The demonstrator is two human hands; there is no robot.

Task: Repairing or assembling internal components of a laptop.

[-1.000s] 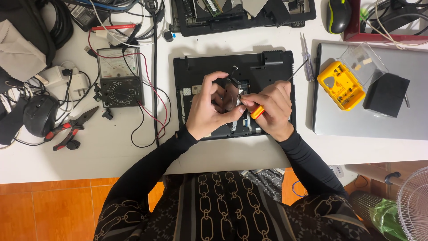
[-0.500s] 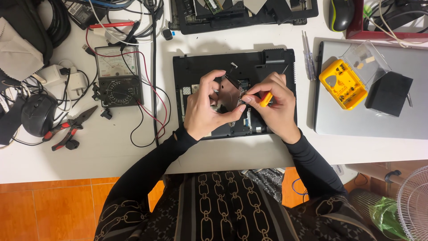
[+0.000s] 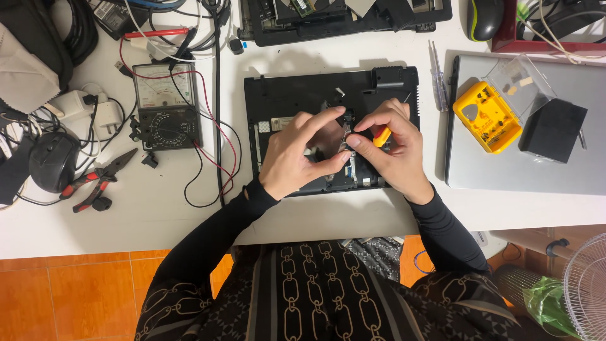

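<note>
The left hand (image 3: 297, 155) is curled over the middle of the black laptop base (image 3: 297, 95), thumb and forefinger bent into a pinch around a small part that the fingers hide; what it is cannot be made out. The right hand (image 3: 394, 148) sits just beside it, fingers closed around a small screwdriver with an orange handle (image 3: 380, 136), whose tip is hidden between the two hands. The laptop base lies open side up in the centre of the white surface (image 3: 158, 221), its near edge close to the surface's near rim.

To the right lies a closed silver laptop (image 3: 524, 170), cut off at the frame's right edge. On it rest a yellow square bit case (image 3: 487, 117) with its clear lid (image 3: 521, 79) swung open, and a black block-shaped box (image 3: 553, 131) touching the lid. A thin clear-handled screwdriver (image 3: 438, 82) lies between the two laptops.

To the left stands an analogue multimeter (image 3: 167, 113) with a pale dial face, its red and black leads looping toward the laptop base. Farther left lie red-handled pliers (image 3: 95, 180), a black mouse (image 3: 53, 161) and white chargers (image 3: 95, 110) among tangled cables. Far across the surface, another dismantled black chassis (image 3: 341, 25) is cut off by the top edge, as is a second mouse (image 3: 486, 17).

Bare surface remains on the near left, between the pliers and the person's left sleeve. Below the rim, orange floor tiles (image 3: 63, 297) show, and a white fan grille (image 3: 587, 284) is cut off at the near right corner.
</note>
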